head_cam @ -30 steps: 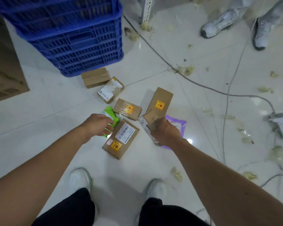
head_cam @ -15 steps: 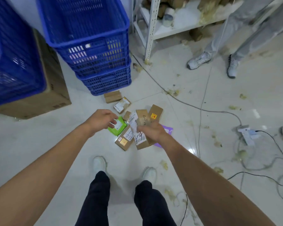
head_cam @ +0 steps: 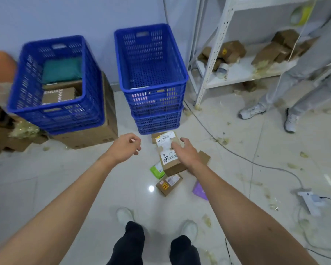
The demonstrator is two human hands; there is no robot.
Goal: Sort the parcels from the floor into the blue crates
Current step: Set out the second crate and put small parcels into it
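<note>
right hand (head_cam: 185, 153) has its fingers curled over the brown cardboard box w/ white shipping labels (head_cam: 168, 159), holding it up off the floor just in front of the stacked blue plastic mesh crate on the right (head_cam: 155, 104). left hand (head_cam: 125, 148) is free, fingers loosely curled, nothing in it. 2nd blue mesh crate on the left (head_cam: 55, 111) sits on a big cardboard carton (head_cam: 96, 136) & has a teal pkg (head_cam: 61, 69) + brown boxes inside. lying on the white tile floor (head_cam: 46, 165) under the held box: green pouch (head_cam: 157, 170), small brown box w/ a yellow sticker (head_cam: 168, 185), purple pouch (head_cam: 199, 191), and another brown box (head_cam: 204, 156) partly behind the wrist
</note>
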